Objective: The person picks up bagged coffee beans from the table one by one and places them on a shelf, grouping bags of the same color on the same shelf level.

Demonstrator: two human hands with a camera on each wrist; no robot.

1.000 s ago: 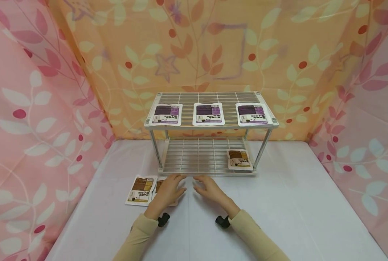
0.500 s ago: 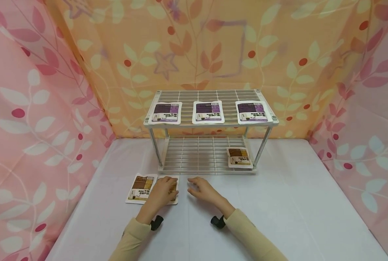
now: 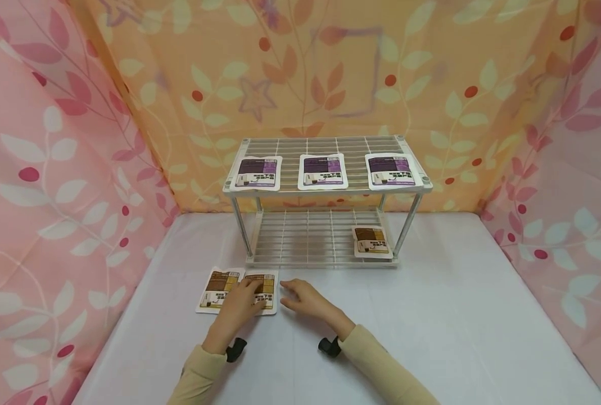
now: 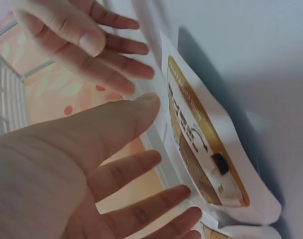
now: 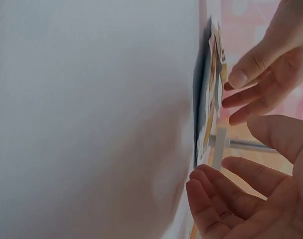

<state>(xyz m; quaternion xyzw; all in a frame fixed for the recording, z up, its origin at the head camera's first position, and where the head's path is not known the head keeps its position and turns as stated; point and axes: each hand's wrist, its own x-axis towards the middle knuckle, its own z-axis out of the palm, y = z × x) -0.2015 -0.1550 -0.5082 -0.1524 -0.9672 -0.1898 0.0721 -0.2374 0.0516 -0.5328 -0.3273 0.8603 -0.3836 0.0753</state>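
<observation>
Two flat white pouches with brown-and-gold labels lie side by side on the table, left of centre in the head view: a left pouch and a right pouch. My left hand hovers over them and hides part of both. In the left wrist view its fingers are spread above the right pouch, apparently without gripping it. Just off that pouch's right edge is my right hand, fingers relaxed and holding nothing. The right wrist view has its fingertips close to the pouch's edge; contact is unclear.
Behind the hands stands a two-tier white wire rack. Three purple-labelled pouches, including a middle one, lie along its top shelf. Another brown pouch rests at the lower shelf's right end. Patterned cloth walls surround the white table.
Both hands have moved left and slightly down toward the viewer. The right hand has come close to the right brown pouch, and more of that pouch shows now. The pouches have stayed in place.
</observation>
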